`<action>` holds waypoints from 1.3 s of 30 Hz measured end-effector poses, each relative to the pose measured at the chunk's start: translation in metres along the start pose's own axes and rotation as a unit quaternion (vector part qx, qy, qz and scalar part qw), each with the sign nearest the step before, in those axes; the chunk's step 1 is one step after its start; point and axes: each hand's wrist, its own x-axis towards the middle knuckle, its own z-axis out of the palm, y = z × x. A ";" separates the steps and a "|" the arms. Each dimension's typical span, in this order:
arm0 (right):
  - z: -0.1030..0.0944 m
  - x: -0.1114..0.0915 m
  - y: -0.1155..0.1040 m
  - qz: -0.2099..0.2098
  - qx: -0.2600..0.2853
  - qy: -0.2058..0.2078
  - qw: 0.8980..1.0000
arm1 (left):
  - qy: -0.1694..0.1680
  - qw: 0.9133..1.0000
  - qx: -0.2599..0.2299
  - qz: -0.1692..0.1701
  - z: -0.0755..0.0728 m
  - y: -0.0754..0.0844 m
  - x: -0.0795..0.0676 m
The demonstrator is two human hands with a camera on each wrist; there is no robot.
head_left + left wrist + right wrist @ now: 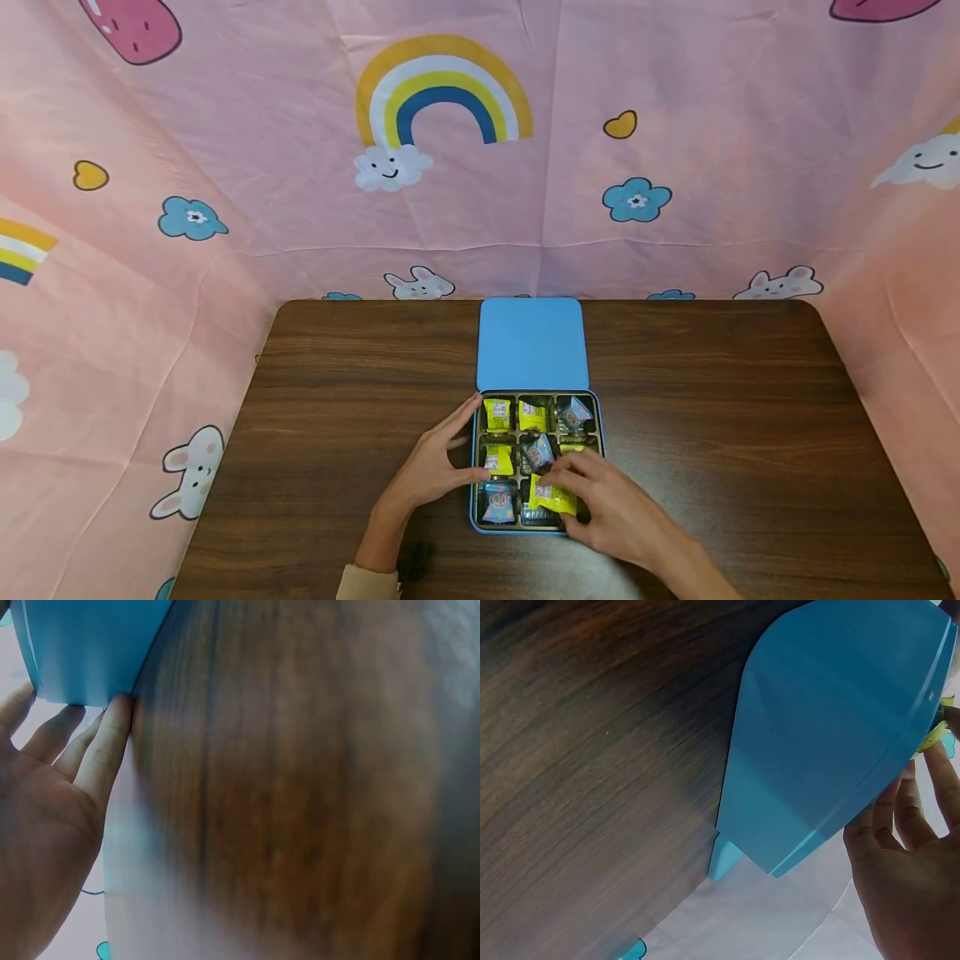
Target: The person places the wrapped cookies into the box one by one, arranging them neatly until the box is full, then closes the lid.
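Observation:
A blue tin (474, 502) with a divided tray stands on the table, its lid (532, 343) folded back. Small wrapped sweets sit in its compartments, some yellow (497, 415), others blue (498, 505). My right hand (618, 507) pinches a yellow-wrapped sweet (552, 497) over the front middle compartment; its edge also shows in the right wrist view (934, 736). That hand hides the front right compartment and part of the one behind it. At the tin's left side, my left hand (429, 468) has its fingers extended, fingertips touching the wall (97, 652) and thumb over the rim.
The dark wooden table (345, 392) extends on both sides of the tin. Behind it and at the sides hangs a pink patterned cloth (480, 217). A small dark object (414, 560) lies by the left wrist.

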 end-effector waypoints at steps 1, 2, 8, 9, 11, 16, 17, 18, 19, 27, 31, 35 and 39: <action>0.000 0.000 0.000 -0.003 -0.001 0.000 1.000 | 0.000 1.000 -0.001 -0.001 0.000 0.000 0.000; 0.001 0.001 0.000 -0.005 -0.002 -0.001 1.000 | 0.000 1.000 -0.001 -0.003 0.000 0.001 0.000; 0.002 0.001 0.000 -0.015 -0.005 0.000 1.000 | 0.001 1.000 -0.001 -0.001 0.000 0.001 -0.001; 0.002 0.001 0.000 -0.014 -0.007 0.000 1.000 | 0.001 1.000 -0.001 0.001 0.000 0.001 -0.001; 0.002 0.001 -0.001 -0.009 -0.013 0.000 1.000 | 0.001 1.000 -0.002 0.001 0.001 0.001 -0.002; 0.002 0.000 -0.001 -0.005 -0.017 0.002 1.000 | 0.001 1.000 -0.002 0.000 0.001 0.000 -0.002; 0.001 0.000 -0.001 -0.008 -0.017 0.003 1.000 | 0.001 1.000 -0.002 0.000 0.001 0.000 -0.002; 0.001 0.001 -0.001 -0.011 -0.016 0.004 1.000 | 0.001 1.000 -0.002 0.000 0.001 0.000 -0.002; 0.001 0.001 -0.001 -0.014 -0.016 0.005 1.000 | 0.001 1.000 -0.003 -0.003 0.001 0.000 -0.002; 0.000 0.002 -0.003 -0.015 -0.015 -0.010 1.000 | 0.004 1.000 0.004 -0.006 0.000 0.003 -0.002; 0.001 0.003 -0.002 -0.013 -0.012 -0.013 1.000 | 0.003 1.000 0.002 -0.008 0.000 0.005 -0.001; 0.001 0.004 -0.001 -0.021 -0.003 -0.009 1.000 | 0.002 1.000 0.002 -0.009 -0.001 0.006 -0.001; -0.002 0.003 0.001 -0.024 0.010 0.011 1.000 | 0.003 1.000 0.006 0.000 -0.001 0.006 -0.001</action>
